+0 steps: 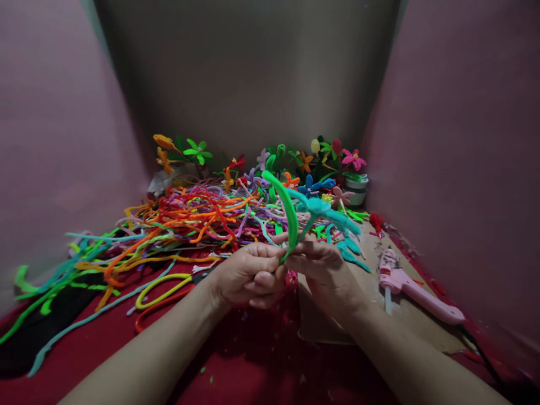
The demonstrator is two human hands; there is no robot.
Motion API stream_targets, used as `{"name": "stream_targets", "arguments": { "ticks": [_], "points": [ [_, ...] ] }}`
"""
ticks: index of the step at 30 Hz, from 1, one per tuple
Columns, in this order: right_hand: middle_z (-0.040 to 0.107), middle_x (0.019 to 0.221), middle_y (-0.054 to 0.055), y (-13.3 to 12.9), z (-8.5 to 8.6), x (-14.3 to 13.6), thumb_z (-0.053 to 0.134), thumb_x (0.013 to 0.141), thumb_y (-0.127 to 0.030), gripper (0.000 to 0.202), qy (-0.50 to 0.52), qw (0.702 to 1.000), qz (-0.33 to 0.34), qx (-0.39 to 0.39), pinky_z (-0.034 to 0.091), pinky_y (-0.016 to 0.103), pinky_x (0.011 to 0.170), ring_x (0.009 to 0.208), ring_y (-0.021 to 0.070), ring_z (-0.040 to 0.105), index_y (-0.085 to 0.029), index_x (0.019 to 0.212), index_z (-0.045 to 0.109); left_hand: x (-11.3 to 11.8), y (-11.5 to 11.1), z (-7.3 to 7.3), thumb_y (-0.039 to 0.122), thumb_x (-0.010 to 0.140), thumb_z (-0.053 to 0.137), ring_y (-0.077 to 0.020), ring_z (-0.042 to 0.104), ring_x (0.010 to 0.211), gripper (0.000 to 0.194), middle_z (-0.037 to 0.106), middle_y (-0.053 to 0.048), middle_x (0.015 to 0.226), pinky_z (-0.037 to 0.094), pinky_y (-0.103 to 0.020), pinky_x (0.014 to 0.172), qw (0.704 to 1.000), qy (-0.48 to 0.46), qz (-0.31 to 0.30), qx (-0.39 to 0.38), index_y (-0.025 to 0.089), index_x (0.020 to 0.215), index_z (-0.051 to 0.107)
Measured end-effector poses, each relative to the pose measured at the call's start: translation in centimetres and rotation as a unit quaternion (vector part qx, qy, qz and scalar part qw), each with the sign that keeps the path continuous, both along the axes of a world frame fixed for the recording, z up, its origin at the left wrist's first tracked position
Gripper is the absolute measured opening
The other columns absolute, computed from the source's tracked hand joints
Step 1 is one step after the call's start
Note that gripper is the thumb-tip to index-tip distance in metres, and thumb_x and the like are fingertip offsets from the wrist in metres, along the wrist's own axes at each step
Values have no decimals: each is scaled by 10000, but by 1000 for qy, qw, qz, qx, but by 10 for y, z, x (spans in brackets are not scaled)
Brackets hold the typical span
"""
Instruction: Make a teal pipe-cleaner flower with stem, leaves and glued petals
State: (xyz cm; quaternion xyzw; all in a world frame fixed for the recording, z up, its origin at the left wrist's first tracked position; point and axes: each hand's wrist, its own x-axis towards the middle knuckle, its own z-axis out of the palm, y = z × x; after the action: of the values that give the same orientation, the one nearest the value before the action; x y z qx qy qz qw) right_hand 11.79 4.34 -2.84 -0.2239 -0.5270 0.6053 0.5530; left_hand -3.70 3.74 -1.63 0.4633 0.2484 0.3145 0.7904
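Forearms (156, 349) lead to left hand (251, 273) and right hand (327, 273), pinching the flower (316, 207) rising above; likely light, bendy, best held low.

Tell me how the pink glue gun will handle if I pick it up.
The glue gun looks stiff, its body apparently hard plastic. Lying flat, it seems unlikely to roll. The dark cord at its handle would probably drag.
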Motion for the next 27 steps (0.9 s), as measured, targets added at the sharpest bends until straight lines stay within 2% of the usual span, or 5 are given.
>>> {"name": "stream_targets", "arguments": {
  "ticks": [4,10,12,18,27],
  "points": [
    [639,725,4,2,1,-1,660,669,-215,48,29,998,-44,-36,437,327,765,747,176,567,-205,675,706,10,0,5,354,815,511,-47,311,389,267,382,57,481,317,-188,425,963,151,140,174,152,641,517],
    [647,712,2,6,-5,0,681,625,-197,83,25,992,-90,-88,445,297,726,732,173,567,-187,707,680,20,-3,-5,252,799,501,-87,416,519,123,480,32,586,326,-201,522,779,325,309,439,193,787,609],
    [638,701,1,5,-4,1,687,622,-203,56,4,992,-99,-84,442,286,713,722,166,560,-184,674,675,21,-4,-6,267,809,496,-79,379,485,150,444,41,552,308,-199,494,800,316,314,403,185,721,586],
    [611,622,-11,0,9,2,671,639,-247,57,15,996,-52,-74,443,278,630,632,143,531,-209,598,682,20,-6,3,319,811,521,-50,297,424,247,382,63,488,209,-186,423,942,152,245,172,161,625,488],
    [592,605,-31,1,6,0,656,656,-194,71,23,998,-43,-47,417,248,624,604,110,502,-199,588,671,19,-4,1,271,815,543,-21,278,371,221,374,75,441,214,-167,406,971,48,207,108,143,635,528]
  ]
}}
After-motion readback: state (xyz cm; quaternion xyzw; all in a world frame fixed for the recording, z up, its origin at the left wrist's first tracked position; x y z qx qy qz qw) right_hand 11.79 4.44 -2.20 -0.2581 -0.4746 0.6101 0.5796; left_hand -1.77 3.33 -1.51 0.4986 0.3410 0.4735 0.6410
